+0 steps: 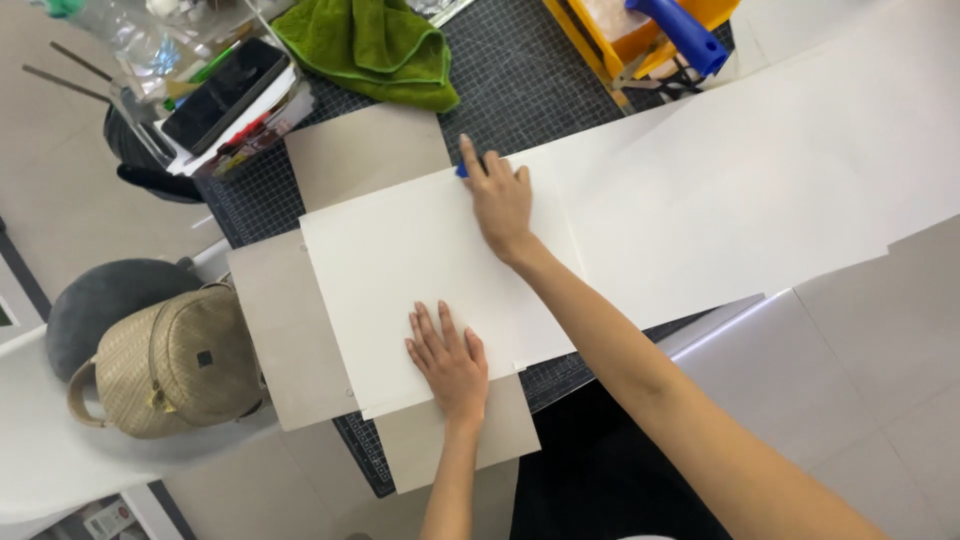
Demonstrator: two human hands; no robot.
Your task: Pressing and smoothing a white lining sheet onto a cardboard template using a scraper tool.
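From my remote view, a woven tan backpack (pixel 170 365) sits on a chair off the desk's left edge. My left hand (pixel 450 362) lies open and flat, pinning the white paper sheet (pixel 400 270) over grey board (pixel 290 330) near the front edge. My right hand (pixel 497 195) grips a small blue tool (pixel 462 171) at the sheet's far edge. The paper looks light, flexible and easily creased; I'd hold it flat-palmed.

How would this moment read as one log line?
left hand: flat on white sheet | right hand: holds blue tool at sheet's edge

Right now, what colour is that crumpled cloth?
Green, clearest in the head view: the cloth.
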